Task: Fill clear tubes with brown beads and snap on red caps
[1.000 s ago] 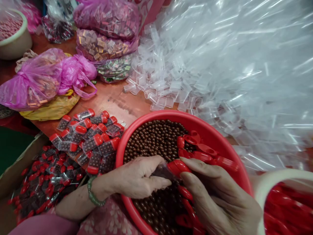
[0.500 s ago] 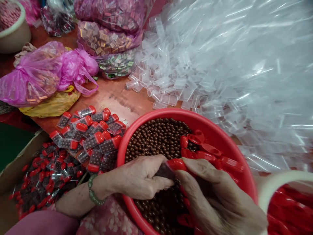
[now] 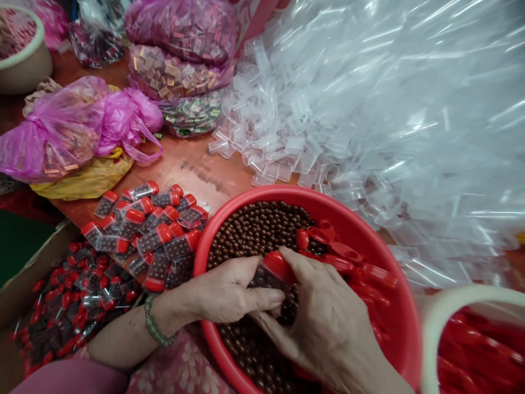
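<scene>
Over the red basin [image 3: 305, 192], my left hand [image 3: 229, 290] pinches a small clear container [image 3: 268, 273] of brown balls between thumb and fingers. Its red cap [image 3: 277, 264] is on top. My right hand [image 3: 328, 312] curls around the capped end, fingertips against the cap and thumb low near my left thumb. Brown chocolate-like balls [image 3: 254, 230] fill much of the basin beneath. Loose red caps [image 3: 348, 257] lie at the basin's right side. Part of the container is hidden by my fingers.
Filled red-capped containers [image 3: 151, 224] are heaped left of the basin, with more in a cardboard box [image 3: 24, 273]. Clear empty containers [image 3: 295, 142] pile up at the right. A whitish tub [image 3: 430, 328] holds red caps. Pink bags [image 3: 77, 120] lie at the back left.
My right hand has shifted left and turned inward around the capped container; its thumb has dropped from the cap to below it. My left hand still holds the container.
</scene>
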{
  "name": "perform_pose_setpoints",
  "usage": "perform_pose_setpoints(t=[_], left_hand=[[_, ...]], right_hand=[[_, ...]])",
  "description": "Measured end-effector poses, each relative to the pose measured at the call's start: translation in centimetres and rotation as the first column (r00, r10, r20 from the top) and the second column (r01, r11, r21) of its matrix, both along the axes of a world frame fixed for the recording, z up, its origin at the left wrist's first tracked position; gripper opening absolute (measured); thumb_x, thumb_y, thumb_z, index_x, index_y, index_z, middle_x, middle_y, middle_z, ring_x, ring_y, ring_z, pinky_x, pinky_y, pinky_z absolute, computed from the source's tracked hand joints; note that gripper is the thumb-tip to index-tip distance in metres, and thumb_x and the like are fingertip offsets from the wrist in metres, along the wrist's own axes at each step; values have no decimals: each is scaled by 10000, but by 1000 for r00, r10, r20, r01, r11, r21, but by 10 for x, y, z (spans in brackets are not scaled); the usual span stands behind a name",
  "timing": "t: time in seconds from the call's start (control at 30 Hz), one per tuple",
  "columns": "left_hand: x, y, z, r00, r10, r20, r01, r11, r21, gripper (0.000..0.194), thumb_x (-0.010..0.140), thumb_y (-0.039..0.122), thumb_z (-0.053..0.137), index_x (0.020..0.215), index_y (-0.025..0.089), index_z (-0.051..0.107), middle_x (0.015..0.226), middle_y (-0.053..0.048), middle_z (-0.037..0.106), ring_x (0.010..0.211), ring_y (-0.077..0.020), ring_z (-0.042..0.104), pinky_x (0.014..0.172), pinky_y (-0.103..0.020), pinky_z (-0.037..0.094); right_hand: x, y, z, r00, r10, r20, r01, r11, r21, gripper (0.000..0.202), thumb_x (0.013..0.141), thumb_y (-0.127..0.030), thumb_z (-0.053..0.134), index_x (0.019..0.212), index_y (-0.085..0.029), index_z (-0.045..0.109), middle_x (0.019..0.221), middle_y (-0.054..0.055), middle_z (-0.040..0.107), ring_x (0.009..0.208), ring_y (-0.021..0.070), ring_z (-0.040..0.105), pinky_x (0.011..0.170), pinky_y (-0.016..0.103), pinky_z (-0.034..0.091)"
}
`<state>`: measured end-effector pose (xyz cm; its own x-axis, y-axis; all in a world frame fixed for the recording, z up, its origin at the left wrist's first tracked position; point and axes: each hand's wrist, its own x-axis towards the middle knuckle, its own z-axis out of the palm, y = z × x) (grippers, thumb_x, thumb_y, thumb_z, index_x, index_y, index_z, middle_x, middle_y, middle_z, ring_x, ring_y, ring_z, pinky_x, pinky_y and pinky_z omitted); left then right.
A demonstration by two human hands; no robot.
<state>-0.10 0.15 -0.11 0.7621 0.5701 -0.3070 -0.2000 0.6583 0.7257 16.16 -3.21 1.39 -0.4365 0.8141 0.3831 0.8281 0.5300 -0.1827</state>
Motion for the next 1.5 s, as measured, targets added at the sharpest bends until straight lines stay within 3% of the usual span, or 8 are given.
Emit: perform_pose_setpoints(t=[0.33, 0.57, 0.7, 0.9, 1.03, 1.27, 1.37, 1.5], left_hand=[[-6, -1, -4, 995, -31, 95, 31, 1000, -3, 502, 718, 590, 766, 792, 145, 545, 737, 12, 547, 674, -92, 499, 650, -218, 413], [-6, -7, 7, 988, 151, -21, -147, 980, 134, 685, 916, 706, 376, 1109, 121, 674, 1013, -113, 699, 967, -223, 630, 924, -367, 481], [-9, -17, 16, 975, 216, -50, -201, 955, 218, 855, 862, 751, 411, 1451, 131, 437, 1379, -188, 565, 1251, -307, 539, 1123, -469, 351], [3, -19, 1, 893, 441, 90, -422, 890, -173, 641, 900, 665, 468, 1348, 224, 591, 1449, -115, 547, 1406, -323, 413, 1206, -491, 243], [7, -17, -13, 773, 623, 125, -538, 746, -392, 575, 915, 657, 440, 1252, 256, 677, 1292, -92, 674, 1349, -322, 494, 1174, -501, 317], [-33, -6, 2, 926, 333, -176, -304, 936, 176, 351, 824, 471, 683, 1163, 384, 711, 1066, 9, 762, 1194, -288, 618, 1044, -422, 485], [-44, 47, 22, 856, 330, -398, -115, 872, 476, 314, 848, 416, 664, 1107, 252, 731, 1148, -57, 727, 1131, -295, 635, 1040, -407, 473], [-23, 159, 13, 472, 612, -634, 303, 563, 769, 555, 842, 389, 639, 1334, 155, 530, 1332, -150, 606, 1232, -312, 575, 1068, -443, 433]], right_hand=[[-7, 7, 2, 991, 113, -69, -104, 987, 122, 678, 773, -325, 644, 1364, -77, 423, 803, 100, 662, 641, 249, 643, 563, 381, 535], [-9, 7, 2, 987, 138, -83, -117, 970, 212, 570, 781, -217, 633, 1323, -130, 477, 937, 120, 737, 801, 254, 713, 710, 399, 585], [0, 5, -1, 903, -172, -394, 245, 959, 142, 696, 787, -281, 668, 1419, -162, 402, 1095, 151, 690, 857, 279, 708, 705, 415, 591], [-5, 29, 5, 966, -3, -259, 68, 968, 242, 676, 797, -221, 635, 1421, -130, 392, 1085, 159, 692, 956, 297, 692, 797, 443, 582], [-35, 63, 16, 865, -134, -483, 121, 991, -58, 621, 791, -260, 673, 1353, -152, 431, 1108, 160, 661, 1002, 295, 672, 853, 444, 583], [-77, 103, 48, 857, 193, -478, -413, 811, -413, 1029, 773, -302, 773, 1548, -39, 150, 1556, 277, 295, 1442, 346, 331, 1125, 452, 420], [-20, 127, 44, 924, -35, -381, -115, 924, -364, 820, 832, -330, 687, 1527, -165, 285, 1512, 166, 414, 1406, 270, 400, 1143, 432, 388], [106, 151, 12, 857, -490, -157, 380, 808, -450, 787, 736, -484, 731, 1406, -165, 470, 1324, 203, 563, 1207, 372, 577, 994, 581, 478]])
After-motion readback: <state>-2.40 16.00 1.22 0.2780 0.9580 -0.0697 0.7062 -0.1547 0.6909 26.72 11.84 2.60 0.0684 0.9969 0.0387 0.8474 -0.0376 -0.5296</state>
